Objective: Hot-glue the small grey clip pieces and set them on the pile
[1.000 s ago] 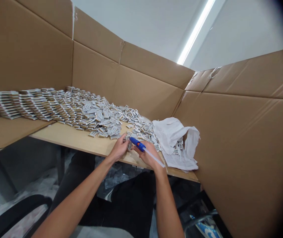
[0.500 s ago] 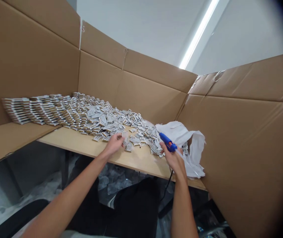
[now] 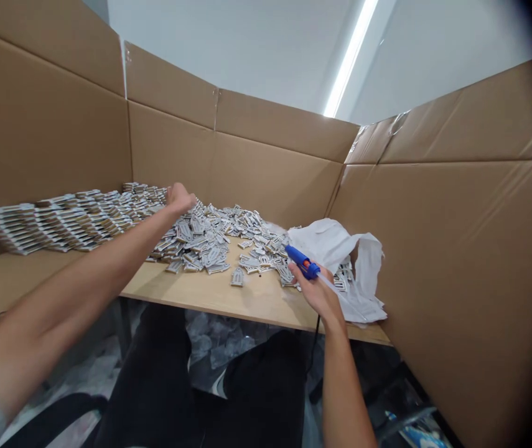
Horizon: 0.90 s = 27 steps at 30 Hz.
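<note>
My right hand (image 3: 319,292) is wrapped around a blue hot glue gun (image 3: 302,261), its nozzle pointing away toward the pile and a clear glue stick trailing from its back. My left hand (image 3: 180,198) is stretched out over the far end of the stacked small pieces, with its fingers curled in; whatever they hold is hidden behind the hand. Rows of overlapping flat pieces (image 3: 67,218) with grey-white faces and brown edges line the left side. Loose grey slotted pieces (image 3: 200,239) lie heaped in the middle. One single piece (image 3: 237,277) rests apart near the front.
Tall cardboard walls (image 3: 266,168) enclose the wooden table (image 3: 191,292) at the back and sides. A crumpled white bag (image 3: 326,239) with more pieces sits at the right. A black cord (image 3: 315,345) hangs below my right hand. Clear plastic lies under the table.
My left hand has gone from the front middle, where it held a grey slotted piece, up and left to the stacked rows. The glue gun stays in my right hand as the view shifts.
</note>
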Each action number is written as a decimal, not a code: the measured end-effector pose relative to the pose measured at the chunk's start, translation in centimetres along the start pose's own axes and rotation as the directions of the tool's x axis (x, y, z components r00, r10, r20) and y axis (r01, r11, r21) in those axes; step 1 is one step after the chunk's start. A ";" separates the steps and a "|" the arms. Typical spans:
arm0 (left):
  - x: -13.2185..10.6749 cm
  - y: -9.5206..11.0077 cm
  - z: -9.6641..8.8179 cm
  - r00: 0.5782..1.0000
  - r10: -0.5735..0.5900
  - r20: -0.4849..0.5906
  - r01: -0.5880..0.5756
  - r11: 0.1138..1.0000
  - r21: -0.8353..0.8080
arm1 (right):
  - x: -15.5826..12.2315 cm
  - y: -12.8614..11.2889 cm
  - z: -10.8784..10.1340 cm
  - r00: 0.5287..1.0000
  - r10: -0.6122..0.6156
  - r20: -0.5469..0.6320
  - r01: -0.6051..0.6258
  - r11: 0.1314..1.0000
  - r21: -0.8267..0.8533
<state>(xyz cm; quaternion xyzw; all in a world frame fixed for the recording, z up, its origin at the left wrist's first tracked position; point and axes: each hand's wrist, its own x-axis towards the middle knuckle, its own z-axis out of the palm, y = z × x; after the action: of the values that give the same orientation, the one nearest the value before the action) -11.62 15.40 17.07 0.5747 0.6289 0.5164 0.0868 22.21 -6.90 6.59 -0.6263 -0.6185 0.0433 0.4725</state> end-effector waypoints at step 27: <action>-22.6 -3.2 7.7 0.941 0.171 0.293 -0.044 0.917 -0.397 | -0.2 3.5 4.9 0.980 0.121 0.160 -0.005 0.812 -0.584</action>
<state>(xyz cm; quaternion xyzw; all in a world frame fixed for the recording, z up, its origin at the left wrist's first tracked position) -0.88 1.88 0.21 0.6569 0.4597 0.5330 0.2703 21.61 -3.73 1.56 -0.7537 -0.6232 -0.0723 0.1960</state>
